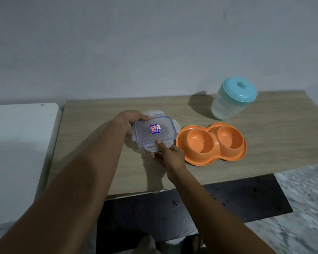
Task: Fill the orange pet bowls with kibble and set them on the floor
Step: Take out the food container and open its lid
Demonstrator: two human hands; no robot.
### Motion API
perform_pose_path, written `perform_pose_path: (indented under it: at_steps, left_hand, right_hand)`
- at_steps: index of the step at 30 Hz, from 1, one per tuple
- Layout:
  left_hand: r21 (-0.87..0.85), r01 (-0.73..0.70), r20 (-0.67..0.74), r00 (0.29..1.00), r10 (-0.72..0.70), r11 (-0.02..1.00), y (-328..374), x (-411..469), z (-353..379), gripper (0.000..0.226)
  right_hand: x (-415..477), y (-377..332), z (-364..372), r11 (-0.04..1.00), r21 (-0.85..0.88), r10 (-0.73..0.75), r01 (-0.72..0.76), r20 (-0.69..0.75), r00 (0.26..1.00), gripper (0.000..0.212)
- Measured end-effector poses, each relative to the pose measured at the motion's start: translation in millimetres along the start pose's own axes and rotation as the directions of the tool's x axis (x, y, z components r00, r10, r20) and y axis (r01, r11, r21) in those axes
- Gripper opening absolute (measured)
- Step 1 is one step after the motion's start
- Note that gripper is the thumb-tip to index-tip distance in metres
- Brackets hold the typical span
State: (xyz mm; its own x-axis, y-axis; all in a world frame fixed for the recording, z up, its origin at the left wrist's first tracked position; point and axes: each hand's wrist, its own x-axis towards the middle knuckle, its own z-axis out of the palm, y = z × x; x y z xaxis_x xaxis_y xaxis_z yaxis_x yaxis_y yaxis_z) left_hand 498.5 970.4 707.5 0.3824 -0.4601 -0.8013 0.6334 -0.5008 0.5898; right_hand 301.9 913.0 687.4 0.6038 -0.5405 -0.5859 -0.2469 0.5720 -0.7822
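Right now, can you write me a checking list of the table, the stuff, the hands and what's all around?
Surface: wooden table, bare around the things.
Job's things: orange double bowl, flat on the table, both wells empty. Clear container just left of it, lid on, something dark inside; whether it is kibble cannot be told.
Clutter: teal-lidded jar, upright at the back right, lid on.
Grippers: left hand grips the container's far left corner; right hand pinches its near clip flap.
Cables: nothing seen.
Surroundings: grey wall behind, white surface to the left, floor dark under the table and marbled at right.
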Motion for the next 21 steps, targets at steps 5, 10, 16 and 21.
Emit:
perform_pose_path:
  at_steps: [5,10,16,21]
  left_hand:
    - [0.025,-0.126,-0.207,0.97,0.128,0.992,1.1,5.7,4.7,0.042]
    - [0.253,-0.472,-0.427,0.729,0.535,0.845,-11.0,-14.4,18.7,0.028]
    - [0.209,-0.714,-0.161,0.649,0.744,0.668,-36.5,-74.5,25.3,0.019]
    - [0.325,-0.729,-0.073,0.616,0.784,0.603,-80.1,-97.0,32.4,0.019]
  right_hand:
    - [3.5,-0.2,4.8,1.0,-0.002,-0.004,0.004,-0.002,1.0,0.028]
    - [-2.0,-5.4,6.5,0.986,-0.158,-0.066,0.056,-0.058,0.996,0.026]
    - [-19.5,5.9,-19.9,0.966,-0.238,-0.105,0.098,-0.017,0.994,0.024]
    - [-27.6,-7.6,-40.4,0.992,0.049,0.11,-0.115,0.089,0.99,0.021]
